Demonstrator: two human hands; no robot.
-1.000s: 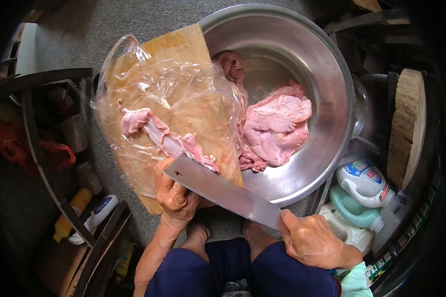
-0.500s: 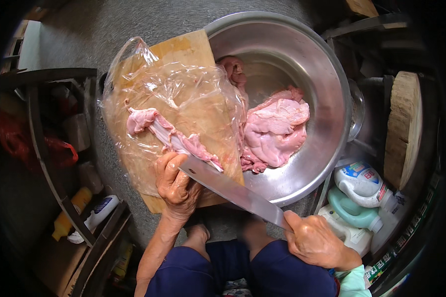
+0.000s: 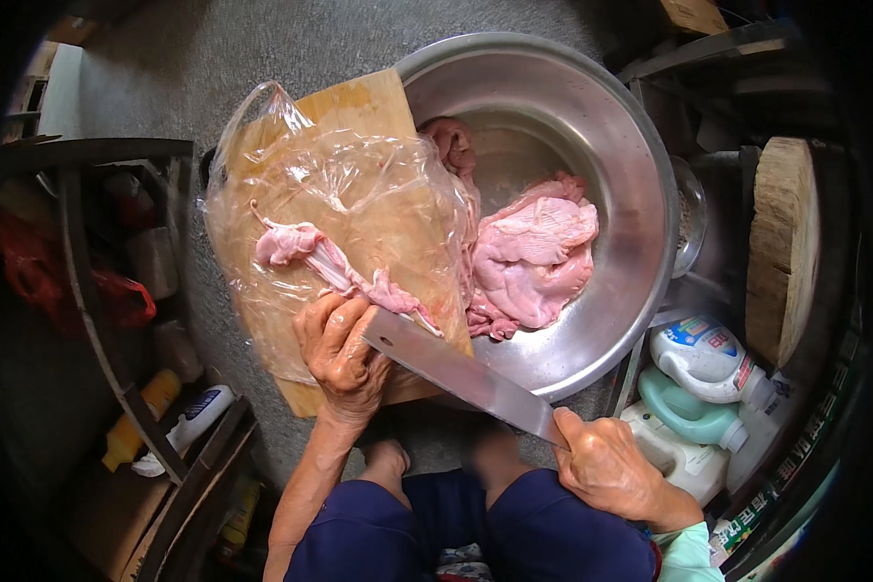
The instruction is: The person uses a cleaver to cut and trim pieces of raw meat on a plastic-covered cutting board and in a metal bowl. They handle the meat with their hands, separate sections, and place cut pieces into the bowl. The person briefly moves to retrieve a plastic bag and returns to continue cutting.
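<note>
Grey floor (image 3: pixel 155 97) stretches out beneath the work, with a dark shelf (image 3: pixel 75 233) at the left carrying a red bag (image 3: pixel 34 262), a yellow bottle (image 3: pixel 141 422) and a white bottle (image 3: pixel 192 419). At the right stand a wood block (image 3: pixel 784 252), a white jug (image 3: pixel 703 361) and a green jug (image 3: pixel 687 407).

Between them lies a wooden board (image 3: pixel 359 97), tilted in view, its right side overlapping the rim of a steel basin (image 3: pixel 640 175). Clear plastic (image 3: pixel 359 179) spreads over most of the board, wrinkled and shiny, and on it rests a strip of pink meat (image 3: pixel 325 260), running slantwise down toward the cleaver (image 3: pixel 461 378). Inside the basin sits a larger piece of meat (image 3: pixel 533 257), folded over itself, near the board's edge.

Of the two hands, the left hand (image 3: pixel 344 351) is partly curled, its fingers against the lower side of the strip and close beside the blade's tip end; whether it pinches the meat I cannot tell. The right hand (image 3: pixel 606 468) is closed firmly round the cleaver's handle, the blade slanting up and leftward across the board's lower corner.
</note>
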